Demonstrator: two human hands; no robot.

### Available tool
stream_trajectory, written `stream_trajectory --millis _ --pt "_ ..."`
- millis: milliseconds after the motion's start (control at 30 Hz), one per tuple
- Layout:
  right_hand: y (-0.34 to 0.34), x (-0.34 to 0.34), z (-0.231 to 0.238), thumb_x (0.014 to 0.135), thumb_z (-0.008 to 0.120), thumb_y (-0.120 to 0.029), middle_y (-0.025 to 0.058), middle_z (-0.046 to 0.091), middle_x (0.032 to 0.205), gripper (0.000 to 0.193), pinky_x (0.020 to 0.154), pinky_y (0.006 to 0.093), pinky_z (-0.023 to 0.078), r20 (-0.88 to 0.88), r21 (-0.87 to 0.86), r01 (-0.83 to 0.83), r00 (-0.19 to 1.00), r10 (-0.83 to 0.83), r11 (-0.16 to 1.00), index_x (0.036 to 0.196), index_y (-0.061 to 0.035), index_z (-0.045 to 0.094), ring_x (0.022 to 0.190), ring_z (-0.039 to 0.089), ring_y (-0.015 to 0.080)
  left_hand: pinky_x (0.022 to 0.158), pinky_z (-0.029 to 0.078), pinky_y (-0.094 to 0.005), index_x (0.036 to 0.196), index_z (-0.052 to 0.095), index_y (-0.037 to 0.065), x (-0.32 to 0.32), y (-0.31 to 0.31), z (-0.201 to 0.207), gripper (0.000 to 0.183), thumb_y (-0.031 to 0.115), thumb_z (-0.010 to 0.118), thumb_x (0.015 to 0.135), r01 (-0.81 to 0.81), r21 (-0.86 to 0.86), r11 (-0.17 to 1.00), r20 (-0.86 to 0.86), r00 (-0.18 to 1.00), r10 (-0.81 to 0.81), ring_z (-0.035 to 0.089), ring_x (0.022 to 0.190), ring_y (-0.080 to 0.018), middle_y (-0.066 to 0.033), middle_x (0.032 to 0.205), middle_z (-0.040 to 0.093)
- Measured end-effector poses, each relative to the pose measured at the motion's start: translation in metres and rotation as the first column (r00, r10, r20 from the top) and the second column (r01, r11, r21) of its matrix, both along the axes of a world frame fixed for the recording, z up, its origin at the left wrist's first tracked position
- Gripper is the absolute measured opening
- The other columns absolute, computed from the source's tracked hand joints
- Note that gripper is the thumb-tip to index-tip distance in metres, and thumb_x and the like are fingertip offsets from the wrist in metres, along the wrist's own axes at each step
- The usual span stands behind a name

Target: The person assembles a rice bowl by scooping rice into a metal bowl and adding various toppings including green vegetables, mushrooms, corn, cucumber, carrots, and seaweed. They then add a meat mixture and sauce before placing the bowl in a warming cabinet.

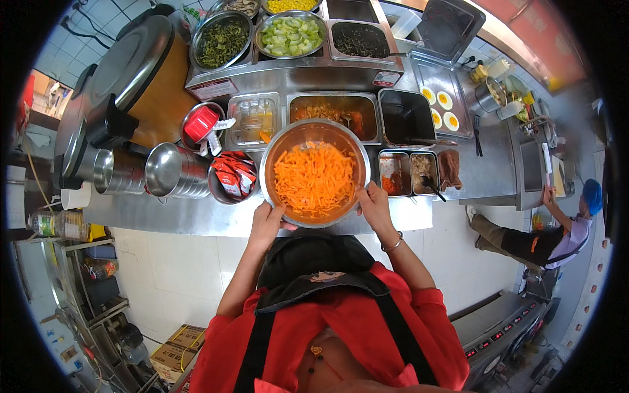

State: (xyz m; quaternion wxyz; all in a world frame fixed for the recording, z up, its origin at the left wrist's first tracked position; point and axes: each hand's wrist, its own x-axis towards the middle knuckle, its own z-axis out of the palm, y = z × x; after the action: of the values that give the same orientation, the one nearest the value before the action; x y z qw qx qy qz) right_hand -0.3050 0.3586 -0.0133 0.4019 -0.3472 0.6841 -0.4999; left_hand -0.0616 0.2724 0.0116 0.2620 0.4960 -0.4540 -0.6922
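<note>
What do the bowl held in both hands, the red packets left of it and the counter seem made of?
Bowl: likely stainless steel, smooth and shiny; its rim is silvery and its inner wall reflects orange.
Red packets: probably plastic film or foil laminate, glossy and creased.
Counter: seemingly stainless steel, satin, with soft grey reflections.

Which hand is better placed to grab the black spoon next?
Probably the right hand: the black spoon is on its side of the bowl. The left hand is farther off; both hold the bowl.
</note>
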Motion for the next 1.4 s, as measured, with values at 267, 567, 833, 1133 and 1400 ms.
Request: stream_trajectory --millis 267,567,833,1133,1400 --pt "-0.013 -0.001 -0.004 0.093 0.052 -0.016 0.0033 0.057 0.065 0.02 0.041 0.022 0.041 0.039 -0.035 0.002 0.999 0.0 0.999 0.087 0.0021 0.057 0.05 0.052 0.0066 0.051 0.055 -0.027 0.111 0.048 -0.016 -0.002 -0.01 -0.008 0.032 0.009 0.041 0.092 -0.009 -0.111 0.994 -0.022 1.0 0.007 0.066 0.063 -0.0231 -0.0201 0.097 0.063" --pt "-0.028 -0.003 0.003 0.094 0.05 -0.016 0.005 0.06 0.066 0.022 0.043 0.023 0.045 0.041 -0.064 0.022 0.999 -0.02 0.998 0.092 0.0039 0.058 0.049 0.055 0.0087 0.055 0.052 -0.023 0.125 0.045 -0.006 0.0 -0.032 0.026 0.047 0.019 0.061 0.089 0.022 -0.364 0.931 0.134 0.991 0.029 0.059 0.072 -0.0114 -0.0154 0.11 0.06" --pt "-0.032 -0.004 0.014 0.092 0.053 -0.015 0.0095 0.06 0.061 0.023 0.039 0.0263 0.045 -0.102 -0.088 -0.048 0.994 0.039 0.995 0.089 0.0073 0.057 0.046 0.058 0.0126 0.053 0.047 -0.0314 0.092 0.069 0.008 -0.045 -0.051 0.075 0.019 0.005 0.074 0.074 0.279 -0.871 0.403 0.387 0.897 0.215 0.056 0.065 -0.0193 -0.007 0.083 0.054" --pt "-0.034 -0.003 0.027 0.092 0.051 -0.014 0.0067 0.061 0.068 0.022 0.043 0.0231 0.047 -0.047 -0.038 -0.093 0.995 0.091 0.995 0.092 0.007 0.058 0.05 0.056 0.0096 0.057 0.052 -0.0359 0.091 0.068 0.007 -0.091 -0.066 0.053 0.014 0.011 0.065 0.078 0.605 -0.736 0.305 0.659 0.743 0.115 0.063 0.066 -0.024 -0.0085 0.084 0.054" --pt "-0.031 -0.006 0.025 0.093 0.051 -0.015 0.006 0.061 0.069 0.022 0.043 0.0229 0.048 -0.059 -0.009 -0.101 0.993 0.1 0.995 0.096 0.0062 0.059 0.054 0.057 0.0096 0.053 0.045 -0.0263 0.092 0.067 0.005 -0.084 -0.067 0.065 0.011 0.006 0.067 0.081 0.22 -0.703 0.677 0.206 0.973 -0.103 0.057 0.062 -0.0151 -0.0052 0.078 0.061"
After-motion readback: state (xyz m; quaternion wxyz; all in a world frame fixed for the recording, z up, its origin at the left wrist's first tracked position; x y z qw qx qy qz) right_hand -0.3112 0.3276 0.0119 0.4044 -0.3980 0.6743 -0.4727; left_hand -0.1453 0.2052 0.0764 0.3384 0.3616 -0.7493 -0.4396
